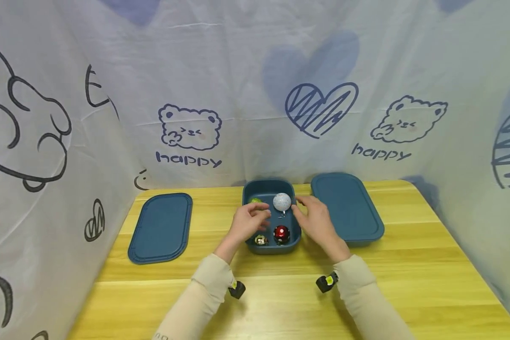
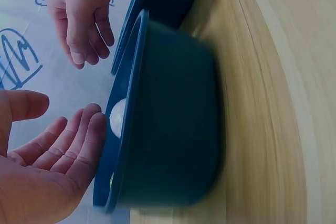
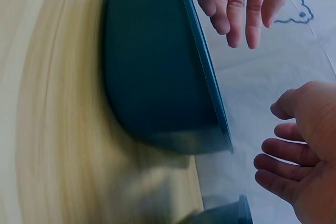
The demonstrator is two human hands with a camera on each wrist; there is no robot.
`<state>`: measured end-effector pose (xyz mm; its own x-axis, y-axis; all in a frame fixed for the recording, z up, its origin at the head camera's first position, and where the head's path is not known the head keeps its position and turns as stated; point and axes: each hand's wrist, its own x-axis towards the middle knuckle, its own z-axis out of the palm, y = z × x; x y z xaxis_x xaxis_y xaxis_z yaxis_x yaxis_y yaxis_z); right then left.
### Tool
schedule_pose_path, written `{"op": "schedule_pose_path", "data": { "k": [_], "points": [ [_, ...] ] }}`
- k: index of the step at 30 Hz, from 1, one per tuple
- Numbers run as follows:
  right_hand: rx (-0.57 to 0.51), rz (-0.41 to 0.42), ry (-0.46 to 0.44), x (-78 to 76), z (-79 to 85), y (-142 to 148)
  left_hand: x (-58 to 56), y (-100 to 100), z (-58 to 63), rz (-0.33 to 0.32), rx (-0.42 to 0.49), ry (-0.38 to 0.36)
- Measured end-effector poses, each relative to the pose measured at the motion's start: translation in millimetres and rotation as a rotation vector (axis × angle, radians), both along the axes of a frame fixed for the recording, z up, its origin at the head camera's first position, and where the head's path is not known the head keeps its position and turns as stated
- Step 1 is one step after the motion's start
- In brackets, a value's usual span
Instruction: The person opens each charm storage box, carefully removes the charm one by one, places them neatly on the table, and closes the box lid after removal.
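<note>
A dark blue plastic box [image 1: 272, 250] stands uncovered on the wooden table. Inside it are a white speckled ball ornament [image 1: 282, 202], a red ball ornament with white dots [image 1: 281, 234], a small gold ornament [image 1: 261, 240] and a green one [image 1: 255, 200], partly hidden by the left hand. My left hand [image 1: 247, 223] hovers over the box's left side, fingers loosely bent and holding nothing. At the right rim is my right hand [image 1: 316, 221], its fingers relaxed beside the white ball. Both wrist views show the palms bare, above the box's rim.
A flat blue lid [image 1: 161, 227] lies on the table at left. Close to the right of the uncovered box stands a second blue box with its lid on [image 1: 348, 208]. A white printed curtain [image 1: 255, 141] hangs behind the table and along both sides.
</note>
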<state>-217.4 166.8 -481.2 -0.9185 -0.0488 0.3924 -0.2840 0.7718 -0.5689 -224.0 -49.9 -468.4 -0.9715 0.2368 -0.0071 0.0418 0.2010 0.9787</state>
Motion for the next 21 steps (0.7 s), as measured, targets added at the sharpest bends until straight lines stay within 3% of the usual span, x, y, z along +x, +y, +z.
{"op": "schedule_pose_path", "data": {
  "k": [12, 21],
  "points": [
    [-0.018, -0.062, 0.005, 6.5, 0.0, 38.7, 0.7, 42.3, -0.7, -0.054, 0.046, -0.133],
    [-0.026, -0.127, -0.022, 9.8, -1.4, 68.6, 1.1, 69.1, 0.1, -0.083, 0.098, -0.176]
  ]
}}
